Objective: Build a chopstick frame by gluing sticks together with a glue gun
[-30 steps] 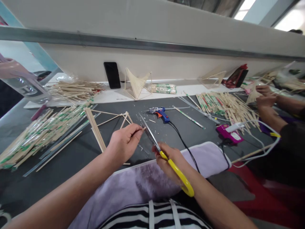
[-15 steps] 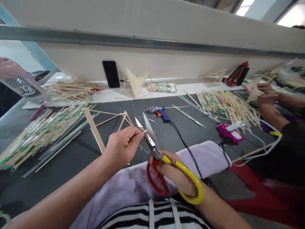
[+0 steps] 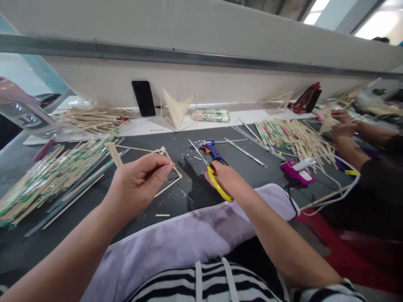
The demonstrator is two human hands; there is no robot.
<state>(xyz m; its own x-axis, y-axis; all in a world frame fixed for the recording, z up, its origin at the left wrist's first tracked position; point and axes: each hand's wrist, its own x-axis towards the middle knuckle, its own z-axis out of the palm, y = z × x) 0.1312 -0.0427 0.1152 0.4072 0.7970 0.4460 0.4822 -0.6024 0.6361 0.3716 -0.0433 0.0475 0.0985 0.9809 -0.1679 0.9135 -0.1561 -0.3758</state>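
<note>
My left hand (image 3: 140, 180) is raised over the dark table with thumb and fingertips pinched together; a tiny pale tip shows at them, too small to name. Behind it stands a small frame of thin wooden sticks (image 3: 115, 154), partly hidden by the hand. My right hand (image 3: 228, 180) is closed round the scissors (image 3: 217, 184) with yellow and red handles, their blades pointing away near the table. Just beyond the blades lies a blue glue gun (image 3: 213, 149). A short cut stick (image 3: 162, 215) rests near the table's front edge.
Wrapped sticks (image 3: 59, 176) cover the left side, and more sticks (image 3: 299, 138) lie at the right. A phone (image 3: 143, 98) and a stick model (image 3: 178, 110) stand at the back. A purple power adapter (image 3: 297, 173) and a co-worker's hands (image 3: 343, 123) are at the right.
My right hand has moved the scissors forward, away from my left hand, and their blades have closed. My left hand has moved left and up. The short stick by the front edge is now uncovered.
</note>
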